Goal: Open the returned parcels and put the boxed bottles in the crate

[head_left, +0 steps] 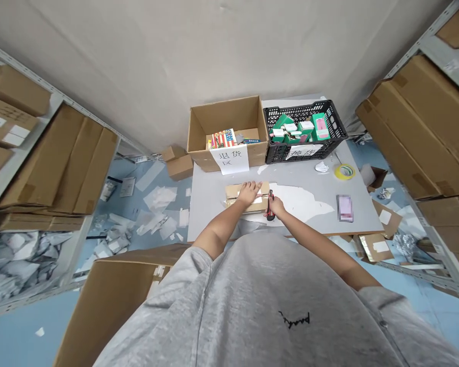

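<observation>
A small cardboard box with a white label lies on the grey table in front of me. My left hand rests flat on its top, fingers spread. In my right hand is a red and black utility knife, gripped at the box's right end. The knife's tip is too small to tell whether it cuts into the cardboard. White torn paper lies beside the box and reaches to the right.
Behind stand a large carton with colourful packs and a black crate of green boxes. A yellow tape roll and a blurred pinkish item lie at right. An open carton stands at my left; shelves flank both sides.
</observation>
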A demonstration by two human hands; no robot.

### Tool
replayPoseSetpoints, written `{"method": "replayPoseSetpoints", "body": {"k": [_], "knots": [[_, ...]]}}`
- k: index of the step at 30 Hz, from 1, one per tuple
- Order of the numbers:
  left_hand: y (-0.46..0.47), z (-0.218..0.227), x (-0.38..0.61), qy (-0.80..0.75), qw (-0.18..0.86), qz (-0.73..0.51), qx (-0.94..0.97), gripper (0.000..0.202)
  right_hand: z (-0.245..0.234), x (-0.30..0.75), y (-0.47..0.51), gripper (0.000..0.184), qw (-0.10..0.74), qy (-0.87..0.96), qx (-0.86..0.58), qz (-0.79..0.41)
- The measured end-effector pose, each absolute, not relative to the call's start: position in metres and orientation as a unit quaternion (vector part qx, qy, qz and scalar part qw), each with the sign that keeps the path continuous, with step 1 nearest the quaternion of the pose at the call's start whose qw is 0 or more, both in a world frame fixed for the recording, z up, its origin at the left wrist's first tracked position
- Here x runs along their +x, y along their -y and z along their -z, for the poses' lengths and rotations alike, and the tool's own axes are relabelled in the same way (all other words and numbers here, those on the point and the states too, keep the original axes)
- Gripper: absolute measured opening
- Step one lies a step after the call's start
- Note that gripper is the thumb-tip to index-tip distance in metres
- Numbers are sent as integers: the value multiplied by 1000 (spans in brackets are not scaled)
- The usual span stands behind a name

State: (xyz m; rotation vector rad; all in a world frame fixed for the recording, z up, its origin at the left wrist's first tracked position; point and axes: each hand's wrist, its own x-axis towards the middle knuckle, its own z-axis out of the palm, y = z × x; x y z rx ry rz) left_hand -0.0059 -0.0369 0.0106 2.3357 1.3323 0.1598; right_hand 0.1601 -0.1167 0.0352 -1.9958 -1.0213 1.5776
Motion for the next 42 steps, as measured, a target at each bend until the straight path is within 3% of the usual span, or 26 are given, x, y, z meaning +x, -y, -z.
{"method": "replayPoseSetpoints", "body": {"k": [13,20,25,33,42], "knots": [[9,1,-9,-444,257,-55,856,59,-39,142,108,51,150,312,-781,-520],[16,1,-13,-447,239,-71,859,70,-39,161,109,54,169,301,-770,-537],[28,-2,-12,-438,220,-96,867,67,-35,187,105,46,182,357,-797,-452],[61,-5,-10,-399,254,-92,876,80,-24,186,58,40,133,412,-787,-439],[68,6,1,-402,196,-58,892,80,-16,212,87,48,226,461,-707,-486]]}}
